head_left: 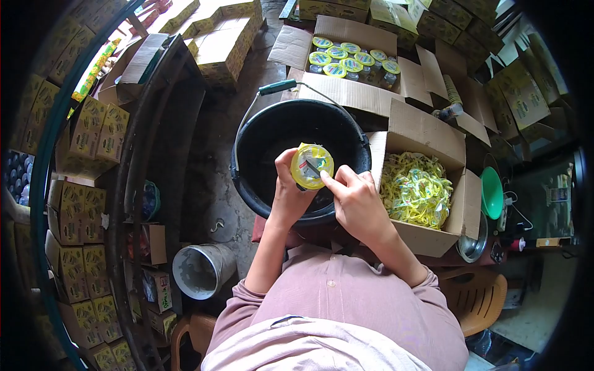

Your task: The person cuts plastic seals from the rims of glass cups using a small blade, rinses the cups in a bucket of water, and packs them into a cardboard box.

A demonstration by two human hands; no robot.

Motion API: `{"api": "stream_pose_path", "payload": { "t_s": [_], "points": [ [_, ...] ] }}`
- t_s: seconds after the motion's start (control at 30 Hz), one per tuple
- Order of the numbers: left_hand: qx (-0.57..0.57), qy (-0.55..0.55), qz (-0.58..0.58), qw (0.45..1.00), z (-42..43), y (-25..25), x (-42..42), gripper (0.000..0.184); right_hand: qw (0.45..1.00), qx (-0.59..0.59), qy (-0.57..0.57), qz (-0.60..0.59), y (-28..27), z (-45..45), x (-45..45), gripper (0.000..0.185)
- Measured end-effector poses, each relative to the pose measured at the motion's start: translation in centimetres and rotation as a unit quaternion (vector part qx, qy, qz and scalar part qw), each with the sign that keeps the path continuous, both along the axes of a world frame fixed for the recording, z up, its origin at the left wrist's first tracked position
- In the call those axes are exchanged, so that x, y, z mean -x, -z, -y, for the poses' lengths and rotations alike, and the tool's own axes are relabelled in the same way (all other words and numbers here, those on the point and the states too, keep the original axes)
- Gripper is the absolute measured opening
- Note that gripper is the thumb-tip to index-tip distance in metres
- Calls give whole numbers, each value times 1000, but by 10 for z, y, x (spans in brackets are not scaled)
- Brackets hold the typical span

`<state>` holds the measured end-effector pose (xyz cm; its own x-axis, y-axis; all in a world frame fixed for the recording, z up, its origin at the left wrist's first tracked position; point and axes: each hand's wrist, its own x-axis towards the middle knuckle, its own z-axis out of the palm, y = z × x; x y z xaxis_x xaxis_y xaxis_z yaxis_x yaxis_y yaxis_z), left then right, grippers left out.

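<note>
My left hand (pixel 286 188) is closed around a sealed plastic cup (pixel 304 154) with a yellow-rimmed printed lid, tilted toward me. My right hand (pixel 357 201) grips a small knife (pixel 312 167), whose dark pointed blade lies against the lid; its handle is hidden in my fingers. Both hands are over a large black bucket (pixel 260 201) with a wire handle and green grip. Right of the bucket, an open cardboard box (pixel 427 240) holds a heap of yellow plastic strips (pixel 417 191).
Behind the bucket, an open carton (pixel 356 26) holds several yellow-lidded cups (pixel 350 64). A grey bucket (pixel 185 272) stands on the floor at left, near shelves of printed cartons (pixel 73 266). A green bowl (pixel 492 193) and a metal bowl (pixel 475 247) are at right.
</note>
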<state>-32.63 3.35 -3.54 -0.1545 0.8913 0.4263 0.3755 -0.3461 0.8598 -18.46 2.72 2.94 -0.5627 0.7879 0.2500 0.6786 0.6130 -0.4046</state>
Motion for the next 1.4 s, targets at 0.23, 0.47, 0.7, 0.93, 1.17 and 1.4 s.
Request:
{"api": "stream_pose_path", "payload": {
  "t_s": [0.23,0.47,0.7,0.93,1.17,1.4],
  "points": [
    [10,-6,21,1000,-4,8,4,73,999,34,13,5,-3,7,-14,39],
    [12,-31,-37,999,-6,12,6,67,990,73,61,-104,-1,25,-48,34],
    [46,-61,-219,973,-5,12,-2,67,967,94,124,-202,14,49,-87,31],
    [52,-47,-356,932,-6,11,-5,66,953,86,181,-226,24,68,-126,32],
    [33,-83,-460,883,-5,13,-7,66,945,71,202,-246,31,78,-153,33],
    [-7,-104,-562,820,-7,15,-9,57,943,87,215,-239,35,90,-180,32]
  ]
}}
